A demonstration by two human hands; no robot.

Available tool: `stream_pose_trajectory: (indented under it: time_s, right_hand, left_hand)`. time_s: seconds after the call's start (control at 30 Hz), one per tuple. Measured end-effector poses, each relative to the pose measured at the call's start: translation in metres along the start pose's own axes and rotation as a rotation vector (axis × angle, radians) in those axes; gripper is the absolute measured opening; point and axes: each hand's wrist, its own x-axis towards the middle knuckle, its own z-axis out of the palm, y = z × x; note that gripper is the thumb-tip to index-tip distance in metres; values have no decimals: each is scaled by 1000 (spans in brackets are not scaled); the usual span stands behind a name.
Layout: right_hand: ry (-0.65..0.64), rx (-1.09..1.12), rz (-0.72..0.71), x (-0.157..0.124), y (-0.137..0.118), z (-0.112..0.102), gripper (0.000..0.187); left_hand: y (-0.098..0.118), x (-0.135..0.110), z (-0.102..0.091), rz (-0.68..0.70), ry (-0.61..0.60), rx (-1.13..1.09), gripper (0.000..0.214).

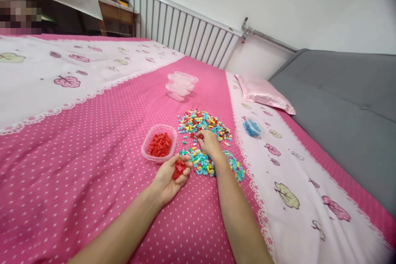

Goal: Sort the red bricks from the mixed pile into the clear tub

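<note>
My left hand (172,175) is cupped palm up around a small heap of red toy bricks (179,169). Just beyond it stands a clear plastic tub (144,149) with red bricks (160,145) inside. My right hand (209,143) reaches into the loose bricks, fingers pinched together at a few red pieces by its fingertips; what exactly lies between them is too small to make out. A mixed pile of bricks (202,120) in red, yellow, blue and white spreads beyond my right hand. Nearer, a mostly turquoise and yellow pile (201,161) lies partly under my right wrist.
Stacked clear containers (181,84) sit farther back on the pink dotted bedspread (123,132). To the right is a small tub of blue bricks (252,128). A pink pillow (262,93) rests against the grey headboard (340,103). A radiator (179,20) and a desk (114,12) stand behind.
</note>
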Motion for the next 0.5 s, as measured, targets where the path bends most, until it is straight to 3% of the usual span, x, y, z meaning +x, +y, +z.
stream_pose_trajectory:
  time_s: [0.3,0.4,0.5]
  right_hand:
    - [71,135,7,1,3,-9,19]
    - [93,271,2,-2,-1,-20,19]
    - [25,429,-29,-10,-14,-38,18]
  left_hand:
    - [-1,1,-3,7,2,-3,21]
    - [-1,2,-4,12,-4,-5,22]
    - [-1,3,-4,16,-7,-5,22]
